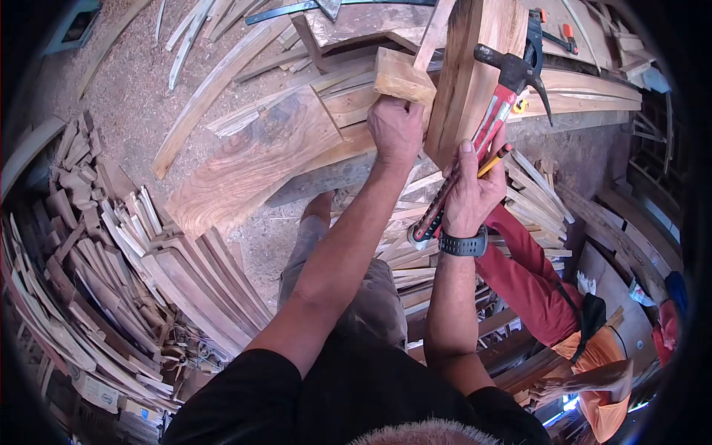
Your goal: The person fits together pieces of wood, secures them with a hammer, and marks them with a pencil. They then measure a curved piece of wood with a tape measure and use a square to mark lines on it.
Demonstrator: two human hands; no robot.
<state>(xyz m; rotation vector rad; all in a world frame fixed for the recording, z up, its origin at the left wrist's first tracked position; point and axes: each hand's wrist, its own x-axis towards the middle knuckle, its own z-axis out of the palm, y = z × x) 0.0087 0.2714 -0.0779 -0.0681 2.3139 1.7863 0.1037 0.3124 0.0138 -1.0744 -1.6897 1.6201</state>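
Observation:
My left hand (397, 127) is closed at the lower end of a light wooden block (404, 76), its fingers mostly hidden behind the wrist and block. My right hand (475, 189), with a dark watch on the wrist, is wrapped round the handle of a hammer (498, 111). The hammer's dark claw head points up, over the edge of a thick wooden beam (469, 70). A yellow pencil (495, 160) sticks out between the fingers of the same hand. The beam stands between the block and the hammer.
A wide curved plank (252, 159) lies left of my hands. Stacks of curved wood pieces (111, 289) fill the lower left. A person in an orange shirt (593, 371) and red trousers is at the lower right. A clamp (558, 41) lies at the upper right.

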